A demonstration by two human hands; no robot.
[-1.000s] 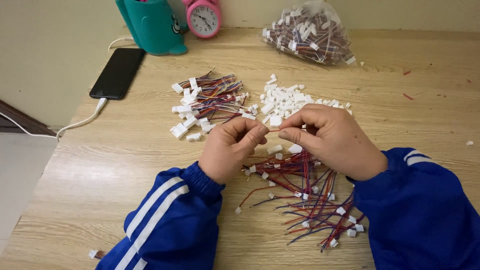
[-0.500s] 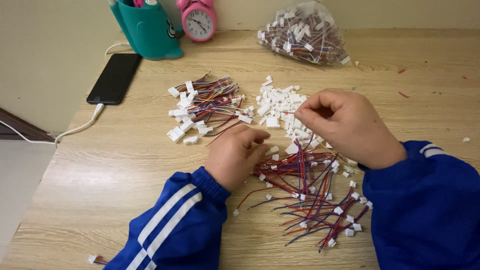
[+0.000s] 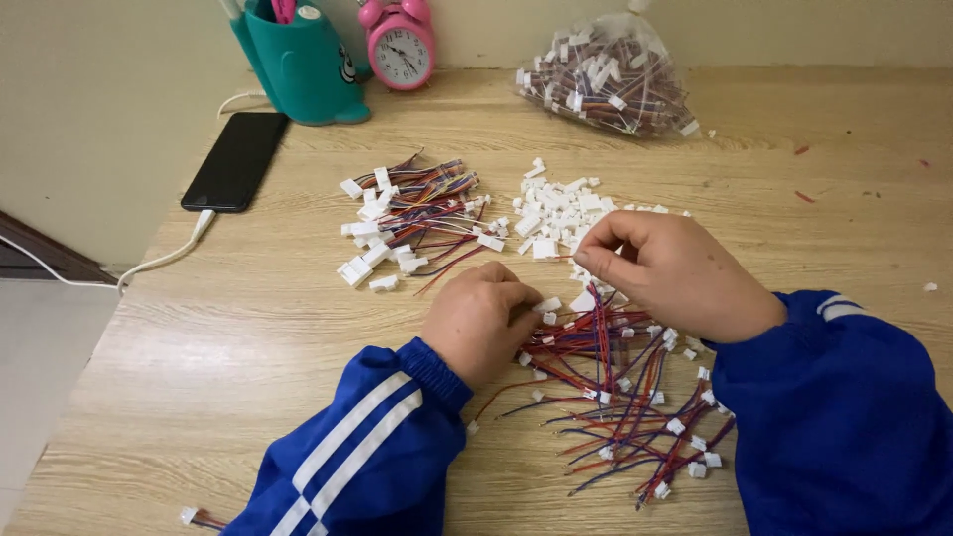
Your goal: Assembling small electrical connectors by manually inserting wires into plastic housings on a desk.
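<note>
- The left hand (image 3: pixel 479 320) is bare, with no glove, ring or watch to be seen.
- The right hand (image 3: pixel 675 273) is bare as well, its fingers uncovered and its nails short.
- The left sleeve (image 3: pixel 357 457) is deep blue, of a smooth, slightly shiny cloth like a track jacket's.
- Two broad white stripes (image 3: pixel 342 452) run along the left sleeve lengthwise, from near the cuff to the picture's lower edge.
- The left cuff (image 3: pixel 434 369) is a ribbed band of darker blue, snug at the wrist.
- The right sleeve (image 3: pixel 844 417) is the same blue, creased, with a short piece of white stripe (image 3: pixel 839 306) near its upper edge.
</note>
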